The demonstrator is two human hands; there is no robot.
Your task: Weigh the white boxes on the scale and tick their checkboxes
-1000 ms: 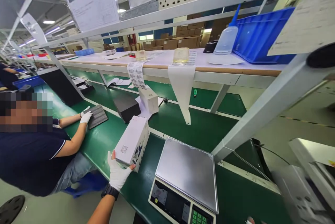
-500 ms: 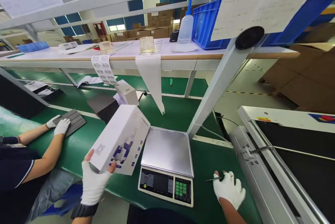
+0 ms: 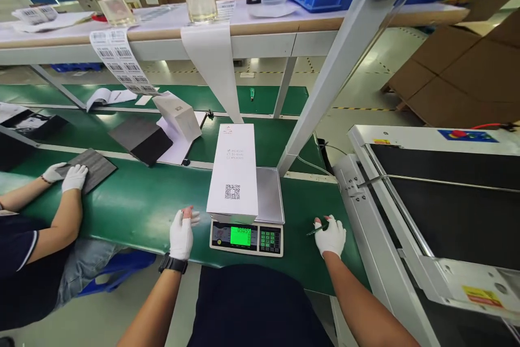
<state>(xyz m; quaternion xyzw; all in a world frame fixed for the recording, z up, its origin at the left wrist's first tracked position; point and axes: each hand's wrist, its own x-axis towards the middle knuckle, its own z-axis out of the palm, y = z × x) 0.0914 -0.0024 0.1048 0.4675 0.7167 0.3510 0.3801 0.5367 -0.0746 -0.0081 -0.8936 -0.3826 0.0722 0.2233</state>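
Your left hand [image 3: 181, 233] rests flat and empty on the green belt [image 3: 134, 206], fingers loosely spread, just beside the scale's left front corner. It grips nothing; it sits clear of the pan, so it adds no load to the reading. Your right hand [image 3: 330, 235] lies on the belt to the right of the scale, curled around a pen [image 3: 317, 229] that points left, well apart from the keypad.

The scale [image 3: 247, 237] sits at the belt's near edge, display lit green and facing you. The white box [image 3: 233, 174] lies lengthwise on the steel pan, QR label up. It overhangs the pan toward you and on the left, while a strip of bare pan shows on the right. Nothing else touches it.

Room: open belt on both sides of the scale. To the right, the belt ends close to the side conveyor's frame [image 3: 365, 184]. A slanted rack post [image 3: 325, 87] comes down just behind the pan's far right corner; that corner is tight.

Left, a co-worker's gloved hands [image 3: 67, 176] press a grey pad [image 3: 91, 168]. Beyond, a dark box [image 3: 140, 138], a smaller white box [image 3: 179, 115], then a paper strip [image 3: 215, 65] and barcode labels [image 3: 119, 63] hanging off the shelf.
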